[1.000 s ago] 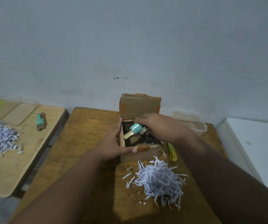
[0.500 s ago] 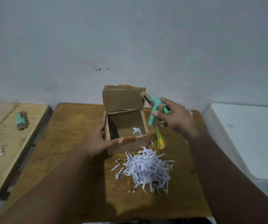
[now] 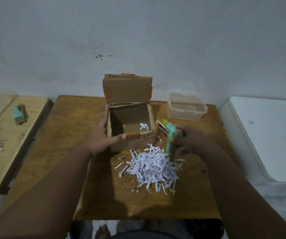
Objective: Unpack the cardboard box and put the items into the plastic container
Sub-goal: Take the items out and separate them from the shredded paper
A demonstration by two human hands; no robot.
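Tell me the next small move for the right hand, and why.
Probably carry the right hand forward to the plastic container and release the items into it. The hand grips a bundle of teal and tan items just right of the cardboard box. The container looks lidless just beyond, and the box shows only a paper scrap inside.

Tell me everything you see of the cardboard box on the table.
The cardboard box is small, brown and worn, with orange tape on its edges. It stands upright on the wooden table, open, its lid flap raised at the back. Inside only a few white paper strips show. The left hand grips its front left corner.
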